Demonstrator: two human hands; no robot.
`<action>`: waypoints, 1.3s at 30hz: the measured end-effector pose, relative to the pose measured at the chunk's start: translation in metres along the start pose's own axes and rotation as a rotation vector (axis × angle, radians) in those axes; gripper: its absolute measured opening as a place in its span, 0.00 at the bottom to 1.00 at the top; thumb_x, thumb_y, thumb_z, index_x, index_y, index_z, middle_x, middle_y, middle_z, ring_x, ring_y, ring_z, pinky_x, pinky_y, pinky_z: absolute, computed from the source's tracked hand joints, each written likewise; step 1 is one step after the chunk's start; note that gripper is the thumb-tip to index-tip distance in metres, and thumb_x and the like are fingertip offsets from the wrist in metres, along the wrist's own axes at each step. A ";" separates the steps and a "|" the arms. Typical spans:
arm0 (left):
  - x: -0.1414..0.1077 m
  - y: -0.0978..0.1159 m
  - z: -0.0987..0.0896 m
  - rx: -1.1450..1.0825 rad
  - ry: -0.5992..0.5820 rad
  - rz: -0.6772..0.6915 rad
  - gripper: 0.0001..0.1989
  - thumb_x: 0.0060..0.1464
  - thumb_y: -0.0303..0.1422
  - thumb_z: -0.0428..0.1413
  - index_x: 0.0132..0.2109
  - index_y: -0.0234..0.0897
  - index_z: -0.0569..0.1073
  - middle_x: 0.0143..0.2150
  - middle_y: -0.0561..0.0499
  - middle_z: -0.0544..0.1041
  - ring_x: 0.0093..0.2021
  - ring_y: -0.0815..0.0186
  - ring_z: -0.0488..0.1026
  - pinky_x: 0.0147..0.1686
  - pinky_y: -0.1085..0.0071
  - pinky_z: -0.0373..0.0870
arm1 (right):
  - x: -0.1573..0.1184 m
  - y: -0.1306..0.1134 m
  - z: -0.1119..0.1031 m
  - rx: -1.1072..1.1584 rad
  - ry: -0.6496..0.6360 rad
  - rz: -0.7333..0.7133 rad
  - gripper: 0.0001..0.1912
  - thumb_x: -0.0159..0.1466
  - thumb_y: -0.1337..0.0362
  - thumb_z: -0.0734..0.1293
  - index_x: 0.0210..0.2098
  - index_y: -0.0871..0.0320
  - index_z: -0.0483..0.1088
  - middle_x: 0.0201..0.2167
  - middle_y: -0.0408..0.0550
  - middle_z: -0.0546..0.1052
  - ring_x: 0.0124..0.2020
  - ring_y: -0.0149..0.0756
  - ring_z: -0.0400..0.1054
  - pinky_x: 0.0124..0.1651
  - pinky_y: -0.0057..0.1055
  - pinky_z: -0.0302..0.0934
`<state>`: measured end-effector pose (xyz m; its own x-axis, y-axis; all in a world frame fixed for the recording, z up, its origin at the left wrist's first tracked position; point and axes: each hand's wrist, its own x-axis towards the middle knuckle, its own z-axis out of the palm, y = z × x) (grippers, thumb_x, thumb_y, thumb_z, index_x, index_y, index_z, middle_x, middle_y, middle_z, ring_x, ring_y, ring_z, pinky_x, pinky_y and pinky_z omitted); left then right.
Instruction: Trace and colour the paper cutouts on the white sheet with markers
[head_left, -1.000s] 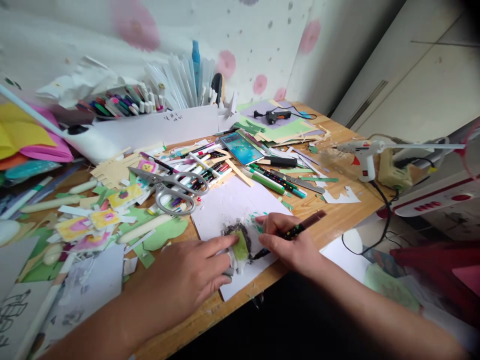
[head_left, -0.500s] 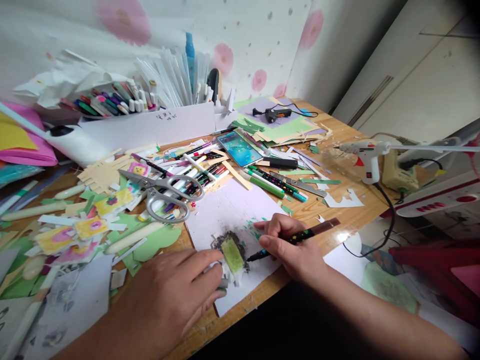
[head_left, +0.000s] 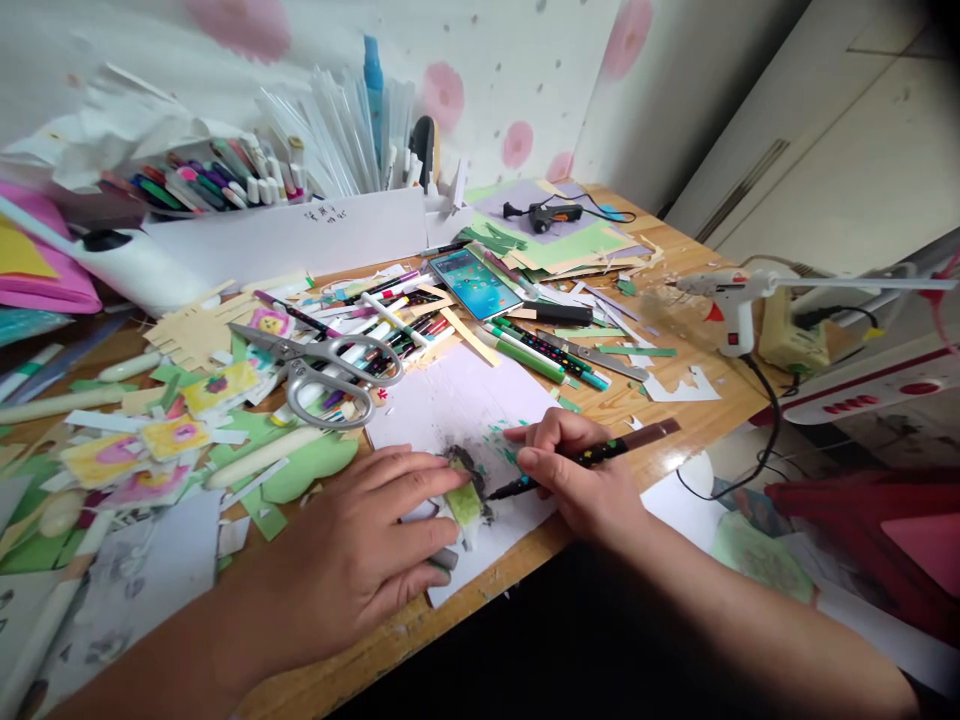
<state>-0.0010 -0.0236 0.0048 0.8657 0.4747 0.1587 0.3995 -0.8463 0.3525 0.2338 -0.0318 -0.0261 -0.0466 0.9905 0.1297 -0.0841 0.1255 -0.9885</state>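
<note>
A small green paper piece (head_left: pixel 465 505) with dark smudges around its upper edge lies on a white sheet (head_left: pixel 429 400). My left hand (head_left: pixel 375 530) holds the piece down, index finger across its upper end and middle finger against its left side. A grey rounded end (head_left: pixel 446 558) pokes out by the thumb; the rest of that item is hidden. My right hand (head_left: pixel 577 465) grips a black marker (head_left: pixel 611 447) with coloured specks and a brown end. Its dark tip points left, at or very near the piece's right edge; contact is unclear.
Grey scissors (head_left: pixel 330 365) lie on scattered markers and paper scraps to the left. A phone (head_left: pixel 476 288) rests behind the sheet. A white glue gun (head_left: pixel 739 300) stands at the right, its cord hanging past the table edge. A long white box (head_left: pixel 300 235) with pens lines the back.
My left hand has shifted up and right, and its index finger now covers the top of the green piece. The right hand and marker have moved slightly, and the view has tilted a little.
</note>
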 end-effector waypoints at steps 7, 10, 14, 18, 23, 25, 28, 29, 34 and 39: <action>-0.003 0.003 0.001 0.041 -0.027 -0.066 0.11 0.57 0.28 0.52 0.47 0.44 0.72 0.57 0.48 0.70 0.55 0.53 0.63 0.49 0.56 0.66 | -0.002 0.003 0.001 0.039 0.003 -0.007 0.15 0.57 0.64 0.70 0.19 0.55 0.61 0.15 0.36 0.64 0.24 0.31 0.64 0.50 0.37 0.63; -0.001 0.008 0.001 0.075 -0.002 -0.092 0.12 0.56 0.27 0.54 0.46 0.46 0.72 0.55 0.50 0.71 0.49 0.55 0.67 0.45 0.58 0.67 | -0.002 0.002 0.002 0.031 0.018 -0.015 0.15 0.57 0.63 0.69 0.19 0.55 0.61 0.14 0.36 0.64 0.23 0.31 0.62 0.50 0.39 0.62; -0.001 0.012 0.000 0.073 0.034 -0.123 0.11 0.56 0.28 0.54 0.45 0.45 0.73 0.51 0.51 0.73 0.45 0.58 0.70 0.43 0.61 0.67 | 0.000 0.002 0.003 -0.022 0.009 0.018 0.15 0.56 0.62 0.70 0.18 0.55 0.61 0.13 0.37 0.64 0.24 0.33 0.65 0.46 0.37 0.63; -0.005 0.010 -0.001 0.032 0.079 -0.084 0.11 0.59 0.28 0.50 0.47 0.42 0.71 0.50 0.49 0.74 0.44 0.60 0.71 0.42 0.64 0.67 | 0.001 0.005 0.003 0.055 0.049 -0.002 0.15 0.57 0.62 0.69 0.19 0.55 0.61 0.12 0.35 0.63 0.22 0.31 0.63 0.48 0.37 0.63; -0.006 0.006 0.002 0.063 0.101 -0.026 0.09 0.60 0.30 0.50 0.46 0.40 0.72 0.50 0.49 0.75 0.43 0.61 0.73 0.41 0.64 0.68 | 0.000 0.004 0.002 -0.002 0.017 -0.030 0.15 0.56 0.65 0.69 0.18 0.55 0.61 0.14 0.35 0.63 0.21 0.30 0.62 0.48 0.37 0.64; -0.006 0.004 0.002 0.068 0.102 -0.008 0.09 0.60 0.30 0.50 0.45 0.40 0.72 0.50 0.48 0.75 0.43 0.62 0.73 0.40 0.65 0.69 | 0.001 0.001 0.002 -0.042 0.022 -0.041 0.15 0.55 0.66 0.68 0.17 0.55 0.60 0.14 0.36 0.63 0.24 0.31 0.64 0.47 0.37 0.64; -0.004 0.003 0.002 0.059 0.097 0.007 0.09 0.60 0.30 0.51 0.46 0.40 0.72 0.50 0.48 0.75 0.43 0.62 0.73 0.40 0.64 0.69 | 0.002 -0.002 0.004 -0.122 0.019 -0.026 0.14 0.54 0.65 0.68 0.17 0.55 0.60 0.15 0.37 0.63 0.25 0.32 0.65 0.42 0.36 0.65; -0.003 0.004 0.002 0.054 0.099 0.011 0.09 0.60 0.30 0.51 0.46 0.40 0.72 0.50 0.48 0.75 0.43 0.62 0.73 0.40 0.64 0.69 | 0.003 -0.003 0.005 -0.145 0.017 -0.016 0.14 0.54 0.65 0.68 0.17 0.55 0.60 0.15 0.37 0.64 0.25 0.33 0.65 0.40 0.35 0.64; -0.002 0.006 0.002 0.053 0.096 0.015 0.09 0.59 0.30 0.53 0.47 0.40 0.72 0.50 0.49 0.75 0.43 0.61 0.73 0.41 0.63 0.68 | 0.003 -0.002 0.008 -0.146 0.057 -0.033 0.14 0.55 0.66 0.67 0.18 0.55 0.59 0.14 0.37 0.62 0.23 0.31 0.62 0.34 0.33 0.62; -0.002 0.008 0.004 0.080 0.075 -0.003 0.09 0.60 0.30 0.51 0.47 0.39 0.71 0.51 0.49 0.74 0.43 0.60 0.72 0.41 0.61 0.68 | 0.003 0.001 0.010 -0.252 0.067 -0.040 0.13 0.56 0.66 0.67 0.19 0.55 0.59 0.16 0.36 0.62 0.21 0.29 0.58 0.33 0.32 0.61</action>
<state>0.0021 -0.0320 0.0033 0.8408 0.4915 0.2270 0.4275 -0.8600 0.2786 0.2239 -0.0289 -0.0257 0.0188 0.9849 0.1723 0.1664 0.1669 -0.9718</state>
